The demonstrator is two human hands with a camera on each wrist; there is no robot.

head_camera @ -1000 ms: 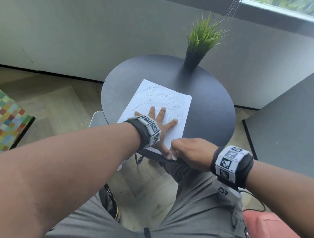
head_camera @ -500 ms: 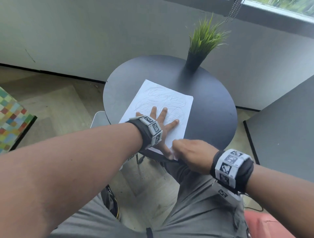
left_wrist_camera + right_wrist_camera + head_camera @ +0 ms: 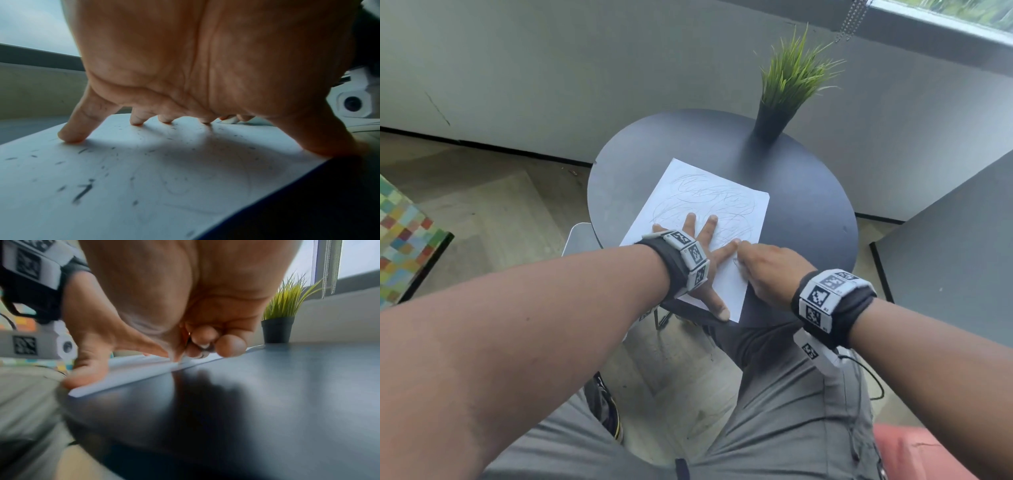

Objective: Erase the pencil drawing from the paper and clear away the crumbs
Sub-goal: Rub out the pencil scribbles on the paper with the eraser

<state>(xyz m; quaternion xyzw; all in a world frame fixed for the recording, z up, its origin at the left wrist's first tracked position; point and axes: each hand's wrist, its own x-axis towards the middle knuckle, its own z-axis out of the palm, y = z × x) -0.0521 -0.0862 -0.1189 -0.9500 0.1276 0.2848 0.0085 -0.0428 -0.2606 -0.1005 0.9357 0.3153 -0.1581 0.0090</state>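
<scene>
White paper [image 3: 709, 219] sits on the round dark tabletop [image 3: 808, 219] in the head view, its near corner reaching the tabletop's near edge, faint pencil scribble [image 3: 709, 198] across the upper half. Left hand [image 3: 698, 253] is spread flat on the sheet's lower part, fingers straight and splayed, thumb at the near corner: nothing gripped, just pressing the sheet down. Right hand [image 3: 767, 270] is at the sheet's right edge, fingers curled, tips right beside the left index fingertip. Potted grass plant [image 3: 787, 89] stands at the tabletop's far edge, well apart from the sheet. Grey trousers [image 3: 791, 411] and a red cushion [image 3: 921, 452] below; a multicoloured checked block [image 3: 404, 236] on the floor at left. Left wrist view: left hand [image 3: 185, 65] arched, fingertips [image 3: 69, 138] planted on the paper [image 3: 144, 178], palm lifted off it. Dark eraser crumbs [image 3: 82, 191] are scattered over the sheet with faint pencil lines [image 3: 176, 191] still under them. A small white piece shows past the fingers, likely the eraser [image 3: 229, 120]. Right wrist view, blurred: right hand [image 3: 185, 296] has its grip closed, fingertips bunched on a small white object, likely the eraser [image 3: 202, 346], down at the paper's [image 3: 131, 374] edge. Left thumb [image 3: 86, 369] presses the near corner. Plant [image 3: 279, 316] at right rear on the tabletop [image 3: 267, 394].
</scene>
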